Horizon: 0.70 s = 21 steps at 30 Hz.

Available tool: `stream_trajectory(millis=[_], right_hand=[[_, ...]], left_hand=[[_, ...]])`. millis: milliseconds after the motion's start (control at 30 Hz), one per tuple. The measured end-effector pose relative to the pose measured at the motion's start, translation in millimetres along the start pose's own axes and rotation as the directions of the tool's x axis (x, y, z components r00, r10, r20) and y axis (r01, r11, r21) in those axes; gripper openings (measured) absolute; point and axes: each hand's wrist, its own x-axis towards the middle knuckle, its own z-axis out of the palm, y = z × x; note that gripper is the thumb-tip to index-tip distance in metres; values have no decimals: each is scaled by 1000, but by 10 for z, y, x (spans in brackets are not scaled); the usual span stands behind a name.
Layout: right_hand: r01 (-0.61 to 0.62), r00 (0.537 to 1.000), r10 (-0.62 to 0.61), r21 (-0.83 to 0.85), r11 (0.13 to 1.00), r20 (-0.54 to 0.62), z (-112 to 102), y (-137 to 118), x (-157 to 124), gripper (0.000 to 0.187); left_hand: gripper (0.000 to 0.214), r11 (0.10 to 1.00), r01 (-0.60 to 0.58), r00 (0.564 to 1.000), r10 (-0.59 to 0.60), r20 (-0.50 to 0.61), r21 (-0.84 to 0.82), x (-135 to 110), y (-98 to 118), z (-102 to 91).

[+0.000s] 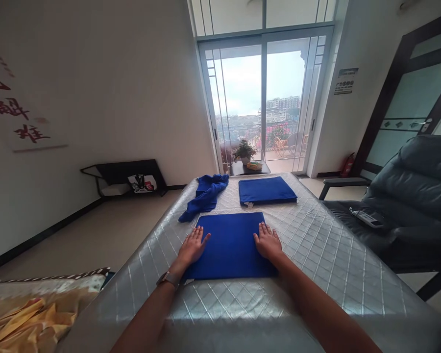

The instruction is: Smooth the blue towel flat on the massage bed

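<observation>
A flat blue folded cloth piece lies before me on a silver quilted cover. My left hand rests flat on its left edge, fingers stretched out and a watch on the wrist. On the opposite edge, my right hand lies flat too, fingers extended. Farther back at the right sits a neat stack of folded blue cloth, a white tag showing at its front. A crumpled blue cloth is heaped at the back left.
A dark armchair holding a white device stands along the right side. Beyond the far end, a small table carries a potted plant before sliding glass doors. Yellow fabric lies at lower left.
</observation>
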Motion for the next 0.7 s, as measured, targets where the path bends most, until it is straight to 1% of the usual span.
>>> stream_trajectory(millis=[100, 200, 333, 533, 700], right_hand=[[0, 1000, 0, -6, 1000, 1, -4, 2, 3, 68], [-6, 1000, 6, -20, 1000, 5, -15, 4, 7, 68], [-7, 1000, 7, -42, 999, 4, -6, 9, 18, 68], [-10, 1000, 9, -55, 998, -18, -3, -10, 0, 68], [-3, 1000, 2, -63, 998, -17, -70, -46, -49, 67]], left_hand=[[82, 1000, 11, 998, -13, -57, -25, -86, -92, 49], [85, 998, 30, 996, -34, -86, -50, -120, -58, 62], [82, 997, 31, 992, -39, -117, -72, -127, -6, 41], [81, 996, 25, 991, -36, -132, -87, -138, 6, 11], [83, 997, 31, 994, -39, -105, -73, -136, 20, 1]])
